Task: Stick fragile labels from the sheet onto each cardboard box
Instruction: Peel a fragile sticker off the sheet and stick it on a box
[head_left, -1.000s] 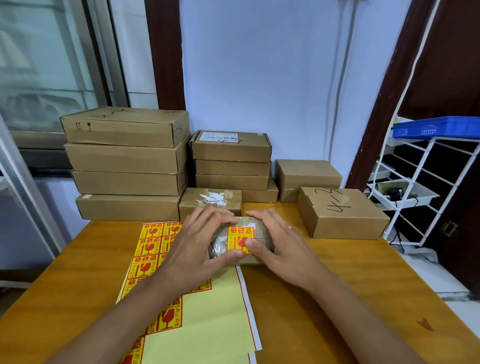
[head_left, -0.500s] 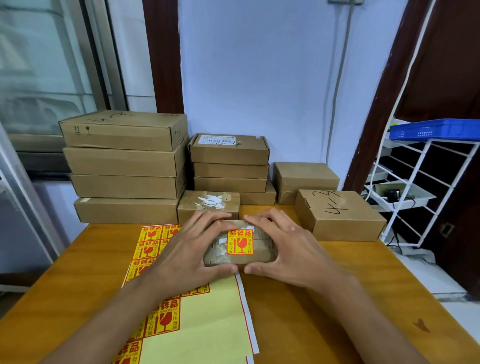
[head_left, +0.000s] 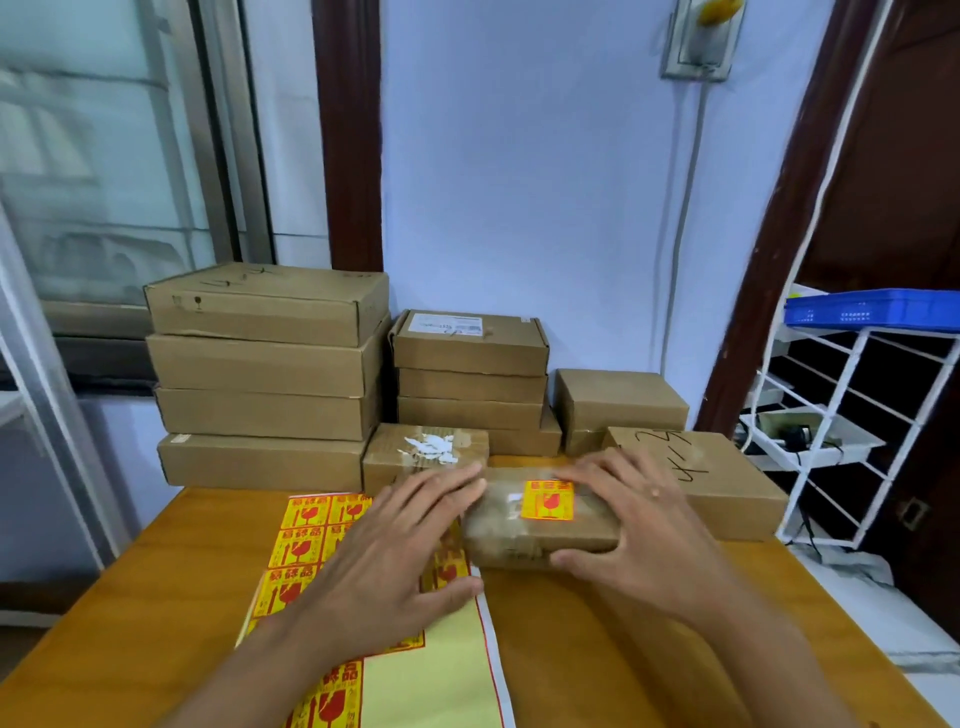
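Observation:
A small tape-wrapped cardboard box (head_left: 524, 540) lies on the wooden table (head_left: 597, 649) with a yellow and red fragile label (head_left: 548, 500) stuck on its top. My right hand (head_left: 644, 535) grips the box's right end, fingers over the top and thumb at the front. My left hand (head_left: 400, 556) is blurred, fingers spread, just left of the box over the label sheet (head_left: 306, 530); only its fingertips reach the box's left edge. The sheet's lower part is bare yellow backing (head_left: 431, 680).
Stacks of cardboard boxes (head_left: 260, 364) line the wall, with a middle stack (head_left: 467, 364), a box with torn white paper (head_left: 426, 449), and a marker-written box (head_left: 727, 483) at right. A white wire rack (head_left: 831, 415) with a blue crate (head_left: 872, 306) stands right of the table.
The small labelled box has shifted right, off the sheet, with my right hand. My left hand has let go and spread over the sheet. The camera has tilted up.

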